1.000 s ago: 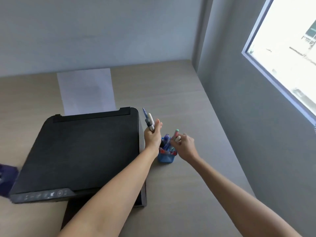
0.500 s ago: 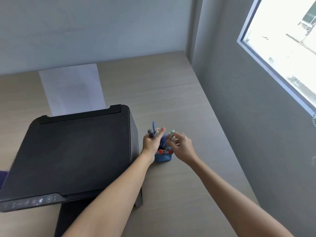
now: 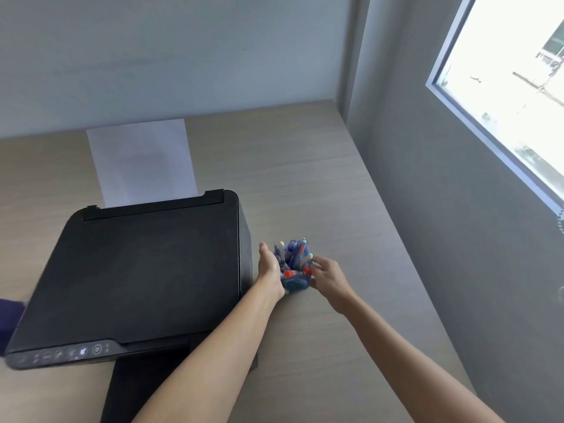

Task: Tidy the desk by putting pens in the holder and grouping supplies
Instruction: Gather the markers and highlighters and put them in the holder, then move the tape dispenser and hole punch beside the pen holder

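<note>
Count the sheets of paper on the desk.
1: a white sheet lies flat behind the printer, by the back wall. More could be hidden under it or the printer.

purple object (image 3: 9,319) cut off left, holder (image 3: 295,283) base hidden by hands

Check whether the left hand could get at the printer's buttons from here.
Probably yes: the left hand sits beside the printer, and nothing covers the buttons along its near edge.
</note>
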{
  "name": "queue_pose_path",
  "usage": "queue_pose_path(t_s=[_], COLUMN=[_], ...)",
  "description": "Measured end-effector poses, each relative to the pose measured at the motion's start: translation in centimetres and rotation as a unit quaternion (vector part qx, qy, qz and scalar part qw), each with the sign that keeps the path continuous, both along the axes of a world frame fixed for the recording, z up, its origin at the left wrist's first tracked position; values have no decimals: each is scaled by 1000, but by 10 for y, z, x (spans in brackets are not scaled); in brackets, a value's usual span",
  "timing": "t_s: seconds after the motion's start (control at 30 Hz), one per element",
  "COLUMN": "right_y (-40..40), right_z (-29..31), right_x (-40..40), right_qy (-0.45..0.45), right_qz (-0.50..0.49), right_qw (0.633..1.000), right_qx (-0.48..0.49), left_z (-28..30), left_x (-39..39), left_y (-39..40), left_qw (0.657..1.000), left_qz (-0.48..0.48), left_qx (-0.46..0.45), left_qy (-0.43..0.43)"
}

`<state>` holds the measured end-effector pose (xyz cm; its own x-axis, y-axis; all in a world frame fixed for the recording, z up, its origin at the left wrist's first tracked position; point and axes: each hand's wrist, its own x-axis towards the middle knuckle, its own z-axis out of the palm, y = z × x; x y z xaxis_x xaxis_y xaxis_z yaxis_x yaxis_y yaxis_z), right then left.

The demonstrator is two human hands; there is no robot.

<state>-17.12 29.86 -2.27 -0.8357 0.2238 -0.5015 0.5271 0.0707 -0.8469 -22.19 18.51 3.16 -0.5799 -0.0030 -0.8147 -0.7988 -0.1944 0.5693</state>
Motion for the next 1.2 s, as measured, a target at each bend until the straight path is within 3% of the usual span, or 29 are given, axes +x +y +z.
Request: queue_pose_path(t_s=[0.27,0.6,0.7,0.83,0.93,1.1,1.2], right_y=[-17,-17,-13,-24,-55,-148,-226], right_z=[10,38,69,123,158,188,193], right_x=[-48,-58,-53,-52,-58,-74,-76], right_qy=[-7,-28,2,87,136,190,208], right_qz=[-13,-9,-27,-42,-27,76,147], right_qw=[999,996,988,969,960,941,933], right_qx=[43,86,152,228,244,270,252], left_z=[12,35,62,122,157,180,174], left_x=[-33,-54,-48,-32,-22,3,25], left_y=[-5,-7,-8,-28,-76,-203,-296], left_qw=[997,994,987,969,950,950,953], left_qz=[30,-9,-81,-188,-210,-112,-51], left_qx=[0,-73,-102,-62,-62,-97,-142], left_qy=[67,76,97,146,221,274,263])
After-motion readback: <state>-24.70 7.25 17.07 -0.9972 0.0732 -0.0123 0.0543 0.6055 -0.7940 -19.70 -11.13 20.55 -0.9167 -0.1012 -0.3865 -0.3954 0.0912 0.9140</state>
